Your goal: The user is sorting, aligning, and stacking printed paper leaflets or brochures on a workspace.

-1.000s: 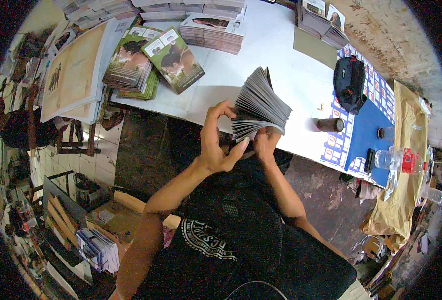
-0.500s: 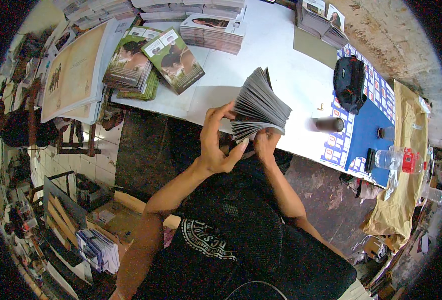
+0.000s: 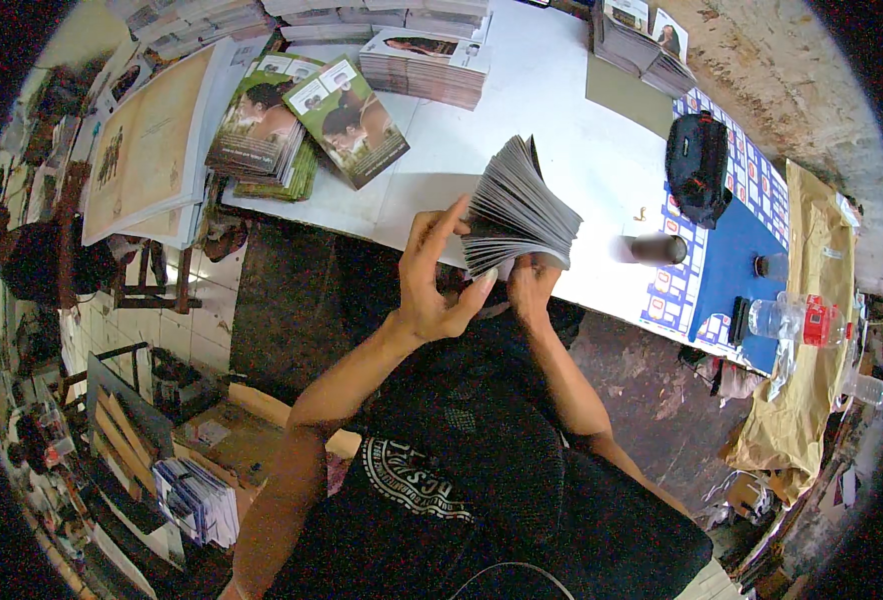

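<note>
A thick fanned stack of leaflets is raised over the table's near edge, its grey-white edges spread toward me. My right hand grips the stack from below, at its lower right; some of its fingers are hidden behind the sheets. My left hand is at the stack's left side, fingers spread and thumb apart. Its thumb tip touches or nearly touches the lowest sheets, and its fingertips are close to the upper left edge.
Green-covered booklets lie at the table's left, near a stack of booklets. Large printed sheets overhang the left corner. Toward the right are a black pouch, a dark cylindrical object, a plastic bottle and brown paper.
My left hand has shifted slightly, its thumb moving up a little. The gap between the lower sheets and the rest of the fan has narrowed. My right hand stays in place.
</note>
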### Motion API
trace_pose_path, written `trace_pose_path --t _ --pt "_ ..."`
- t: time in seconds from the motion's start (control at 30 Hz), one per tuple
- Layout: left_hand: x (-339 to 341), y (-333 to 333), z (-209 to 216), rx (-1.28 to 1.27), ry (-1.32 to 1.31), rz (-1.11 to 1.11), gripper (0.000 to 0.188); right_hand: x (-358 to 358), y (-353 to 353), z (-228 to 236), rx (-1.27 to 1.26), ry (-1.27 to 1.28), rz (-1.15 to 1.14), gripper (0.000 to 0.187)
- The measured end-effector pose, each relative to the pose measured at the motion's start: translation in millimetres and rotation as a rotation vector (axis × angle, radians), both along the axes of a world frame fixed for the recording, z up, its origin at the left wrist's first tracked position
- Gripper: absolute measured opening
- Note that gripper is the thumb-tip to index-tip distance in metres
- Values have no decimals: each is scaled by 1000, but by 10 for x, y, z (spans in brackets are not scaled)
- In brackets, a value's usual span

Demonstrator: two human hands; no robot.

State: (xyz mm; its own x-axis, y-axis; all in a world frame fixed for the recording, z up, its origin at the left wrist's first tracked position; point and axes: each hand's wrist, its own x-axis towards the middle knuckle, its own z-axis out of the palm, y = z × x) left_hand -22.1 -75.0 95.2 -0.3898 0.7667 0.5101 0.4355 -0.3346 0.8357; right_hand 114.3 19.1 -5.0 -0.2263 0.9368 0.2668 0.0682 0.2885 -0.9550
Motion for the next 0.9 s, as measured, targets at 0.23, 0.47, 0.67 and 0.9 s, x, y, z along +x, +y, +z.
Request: trace_pose_path --t 0.23,0.47,0.67,0.9 --pt "72 27 -94 99 -56 81 60 15 3 -46 12 -1 42 36" --pt "31 53 -139 143 -78 34 57 18 -7 -45 -70 14 48 38" --pt "-6 28 -20 -2 41 -16 72 38 -5 -66 -17 -42 24 38" --pt "50 23 -83 40 -43 12 70 12 -9 22 -38 0 54 41"
